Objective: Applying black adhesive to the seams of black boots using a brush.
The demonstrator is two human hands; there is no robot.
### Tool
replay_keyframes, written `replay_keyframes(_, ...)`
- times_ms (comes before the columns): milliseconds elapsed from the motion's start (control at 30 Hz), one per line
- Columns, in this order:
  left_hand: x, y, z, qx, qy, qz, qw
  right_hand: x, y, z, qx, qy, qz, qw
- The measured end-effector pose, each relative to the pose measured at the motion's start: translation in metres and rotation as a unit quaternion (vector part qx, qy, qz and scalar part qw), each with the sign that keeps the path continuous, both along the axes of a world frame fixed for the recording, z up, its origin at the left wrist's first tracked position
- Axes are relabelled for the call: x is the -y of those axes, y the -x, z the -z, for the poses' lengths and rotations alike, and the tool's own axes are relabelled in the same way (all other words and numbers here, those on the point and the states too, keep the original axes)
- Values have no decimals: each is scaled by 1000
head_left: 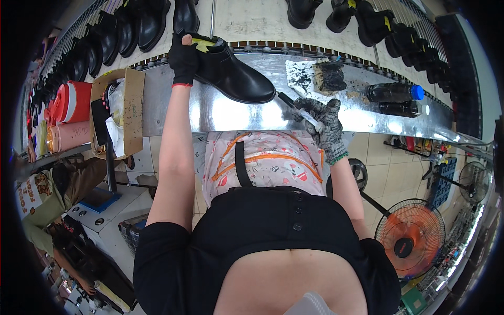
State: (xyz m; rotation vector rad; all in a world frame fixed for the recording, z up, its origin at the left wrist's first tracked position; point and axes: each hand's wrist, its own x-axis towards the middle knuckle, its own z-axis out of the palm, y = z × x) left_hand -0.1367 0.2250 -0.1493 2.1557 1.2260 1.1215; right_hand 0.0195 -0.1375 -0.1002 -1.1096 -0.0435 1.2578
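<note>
A shiny black ankle boot [231, 73] with a yellow lining is tilted over the metal ledge, toe pointing right. My left hand [184, 62], in a black glove with a bare thumb tip, is closed on the boot's upper opening. In a grey knit glove, my right hand [326, 125] grips a slim pen-like tool [308, 116] with a pale shaft and a dark end. That end lies close beside the boot's toe; whether it touches cannot be made out. Behind the right hand, a blackened sponge-like block [329, 76] rests on a stained white cloth [298, 79].
Two dark bottles, one with a blue cap [416, 93], lie on the metal ledge [210, 115] at right. Black boots line the conveyor [252, 21] on both sides. A cardboard box [135, 113] and a red jug [76, 102] stand left. An orange fan [410, 239] is lower right; another person [44, 197] is at left.
</note>
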Motion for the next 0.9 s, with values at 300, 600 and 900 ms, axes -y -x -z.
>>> replay_keyframes(300,51,37,-28,-15,5,-34,999,5,-2,0,169,11,-20,985)
replay_keyframes(600,128,65,-58,-6,55,-24,998,-8,2,-8,199,15,-2,980)
replay_keyframes(900,192,76,-81,19,286,81,955,-5,7,-23,247,18,-24,969)
